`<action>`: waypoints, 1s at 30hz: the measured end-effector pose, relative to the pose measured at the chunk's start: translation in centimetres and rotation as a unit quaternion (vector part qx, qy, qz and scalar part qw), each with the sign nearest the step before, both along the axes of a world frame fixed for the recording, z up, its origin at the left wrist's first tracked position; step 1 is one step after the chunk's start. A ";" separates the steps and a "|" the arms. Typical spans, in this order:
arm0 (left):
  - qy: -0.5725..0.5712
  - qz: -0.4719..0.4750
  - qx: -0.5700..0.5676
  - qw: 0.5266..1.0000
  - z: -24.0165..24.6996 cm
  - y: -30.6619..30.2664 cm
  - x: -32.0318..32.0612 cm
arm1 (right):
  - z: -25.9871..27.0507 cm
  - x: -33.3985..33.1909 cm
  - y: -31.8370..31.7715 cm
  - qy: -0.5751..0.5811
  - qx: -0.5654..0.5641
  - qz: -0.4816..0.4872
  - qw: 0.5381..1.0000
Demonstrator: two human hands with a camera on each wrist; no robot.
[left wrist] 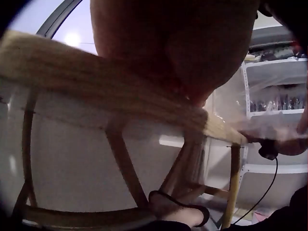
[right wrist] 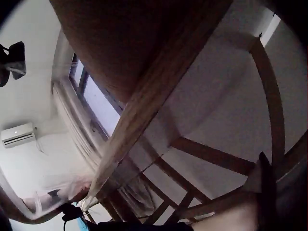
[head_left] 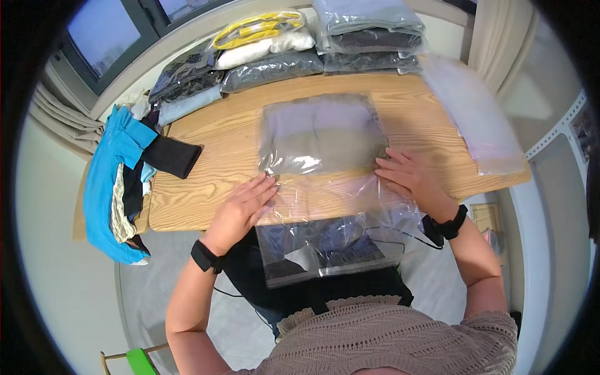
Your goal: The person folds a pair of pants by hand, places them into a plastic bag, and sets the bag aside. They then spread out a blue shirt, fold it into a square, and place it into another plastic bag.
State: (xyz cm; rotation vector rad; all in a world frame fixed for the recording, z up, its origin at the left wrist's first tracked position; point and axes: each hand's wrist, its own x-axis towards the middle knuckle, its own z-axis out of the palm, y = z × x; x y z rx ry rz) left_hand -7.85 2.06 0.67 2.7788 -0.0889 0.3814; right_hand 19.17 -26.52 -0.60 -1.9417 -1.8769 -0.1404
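Observation:
A clear plastic bag [head_left: 325,194] lies on the wooden table in the head view, its lower part hanging over the front edge above the person's lap. Inside its far part is a folded greyish garment [head_left: 322,128]. The left hand [head_left: 245,205] rests with extended fingers on the bag's left edge, just below the garment. On the opposite edge, near the garment's lower right corner, the right hand [head_left: 412,180] touches the plastic with its fingers stretched out. Both wrist views show mostly a dark, close part of each hand and the table edge, hiding the fingertips.
Bagged folded clothes [head_left: 369,40] are stacked along the back by the window. A pile of loose clothes, with a blue garment [head_left: 103,181] outermost, hangs over the table's left end. Flat clear bags [head_left: 475,119] lie at the right end.

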 end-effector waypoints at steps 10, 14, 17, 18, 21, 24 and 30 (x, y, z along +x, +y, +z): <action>0.056 0.051 -0.174 0.982 0.6 -0.6 -1.1 | 1.0 0.5 -0.5 0.231 -0.018 -0.043 0.972; 0.008 0.088 -0.229 0.969 0.1 -1.2 -1.0 | 0.5 0.1 -0.3 0.312 0.004 -0.097 0.945; 0.019 0.215 -0.409 0.887 -1.3 -1.1 -1.3 | -0.7 0.9 0.0 0.313 0.029 -0.121 0.942; 0.019 0.214 -0.410 0.886 -1.2 -1.2 -1.2 | -0.6 0.7 0.3 0.318 0.035 -0.134 0.938; -0.041 0.169 -0.302 0.937 -1.6 -1.2 -1.4 | 0.5 -0.6 0.8 0.349 0.031 -0.199 0.915; -0.039 0.175 -0.349 0.920 -2.3 -1.2 -1.4 | 0.7 -1.1 1.4 0.359 0.051 -0.230 0.903; -0.064 0.233 -0.420 0.875 -1.3 -1.3 0.4 | 0.9 -1.6 1.9 0.442 0.102 -0.288 0.843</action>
